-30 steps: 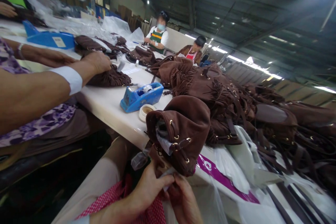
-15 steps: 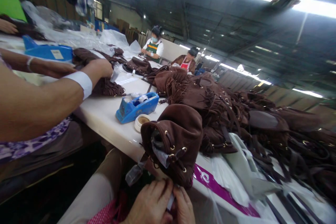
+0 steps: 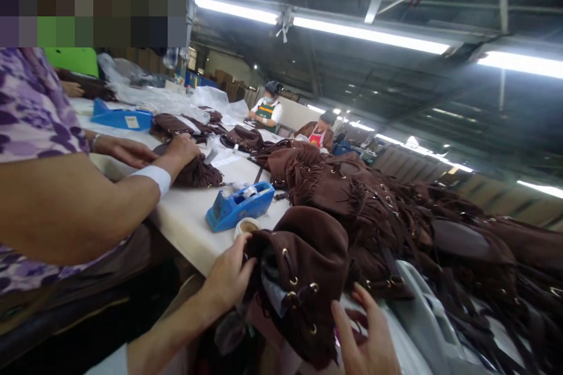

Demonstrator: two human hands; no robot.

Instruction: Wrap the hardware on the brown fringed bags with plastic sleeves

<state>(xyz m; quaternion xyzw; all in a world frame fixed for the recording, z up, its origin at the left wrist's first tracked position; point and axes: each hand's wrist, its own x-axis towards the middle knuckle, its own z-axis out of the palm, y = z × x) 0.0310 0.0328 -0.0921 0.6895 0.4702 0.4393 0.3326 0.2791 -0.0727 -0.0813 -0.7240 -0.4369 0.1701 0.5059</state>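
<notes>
A dark brown fringed drawstring bag [image 3: 308, 258] with gold eyelets rests at the table's near edge, its mouth turned toward me. Clear plastic [image 3: 273, 290] shows inside the opening. At the left rim of that mouth, my left hand [image 3: 229, 275] pinches the bag's edge between thumb and fingers. My right hand [image 3: 367, 334] is beside the bag's lower right side, fingers spread and curved; whether the fingertips touch the bag is hard to tell. Below the opening hangs a small blurred clear packet [image 3: 231, 328].
Left of the bag stand a blue tape dispenser [image 3: 240, 205] and a small round tub [image 3: 247, 227]. A heap of brown bags [image 3: 352, 187] covers the right side, with a grey plastic tool [image 3: 428, 316] before it. A co-worker's arm [image 3: 132, 187] works at left, near another blue dispenser [image 3: 121, 117].
My hands were together below the bag around a small pale item; they have parted. The left rose to the bag's rim, the right moved to its right side. The camera view has shifted.
</notes>
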